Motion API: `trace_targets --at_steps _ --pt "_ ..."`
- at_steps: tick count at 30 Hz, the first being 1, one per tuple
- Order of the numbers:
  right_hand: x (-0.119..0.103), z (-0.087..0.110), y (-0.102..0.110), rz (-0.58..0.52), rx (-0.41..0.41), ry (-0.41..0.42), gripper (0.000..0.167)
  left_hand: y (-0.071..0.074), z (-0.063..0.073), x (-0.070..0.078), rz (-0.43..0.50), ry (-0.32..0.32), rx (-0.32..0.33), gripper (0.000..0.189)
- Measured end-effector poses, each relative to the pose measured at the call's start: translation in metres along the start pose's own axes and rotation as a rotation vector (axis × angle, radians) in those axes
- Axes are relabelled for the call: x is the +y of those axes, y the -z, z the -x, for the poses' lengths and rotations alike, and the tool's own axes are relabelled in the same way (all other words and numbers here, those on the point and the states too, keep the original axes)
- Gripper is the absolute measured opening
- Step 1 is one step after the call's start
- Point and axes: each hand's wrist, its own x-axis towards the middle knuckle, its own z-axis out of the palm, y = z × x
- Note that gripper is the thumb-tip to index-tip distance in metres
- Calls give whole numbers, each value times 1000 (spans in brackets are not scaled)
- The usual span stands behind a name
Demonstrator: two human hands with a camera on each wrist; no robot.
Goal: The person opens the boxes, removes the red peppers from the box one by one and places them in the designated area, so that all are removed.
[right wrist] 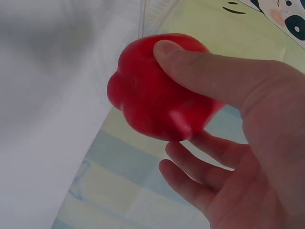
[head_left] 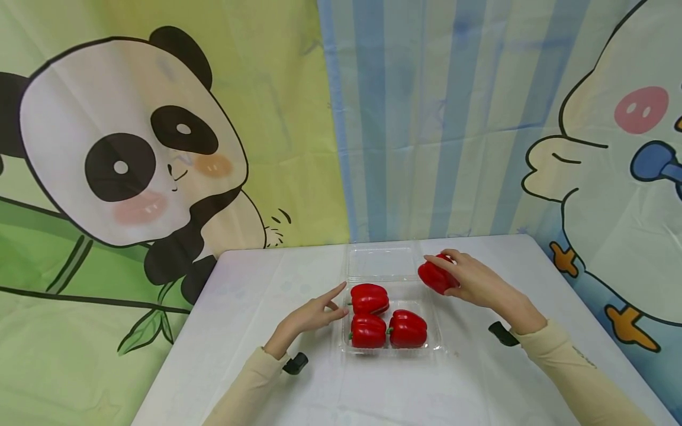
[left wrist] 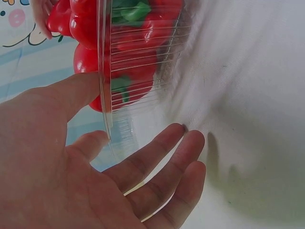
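Note:
In the head view, my right hand (head_left: 476,283) holds a red bell pepper (head_left: 437,274) above the back right corner of a clear plastic clamshell box (head_left: 431,310). The right wrist view shows the thumb laid over this pepper and fingers beneath it. My left hand (head_left: 314,315) is at the box's left side, its digits touching the rim and the other fingers loosely extended, as the left wrist view shows. Three more red peppers lie on their sides in the box: a back left pepper (head_left: 369,298), a front left pepper (head_left: 367,331) and a front right pepper (head_left: 408,329).
The box's clear lid (head_left: 382,262) lies folded back towards the far table edge. A white cloth covers the table (head_left: 256,284). Behind it hang curtains with a panda print (head_left: 133,148) and blue stripes (head_left: 426,118). Dark straps sit at both wrists.

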Motion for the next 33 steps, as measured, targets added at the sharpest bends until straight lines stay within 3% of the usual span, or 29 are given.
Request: trace_targets --at_steps 23,33 --pt "10 -1 -14 34 44 -223 81 0 -1 0 9 -1 -2 76" --pt "15 -4 -20 49 13 -307 80 0 0 0 19 6 -2 77"
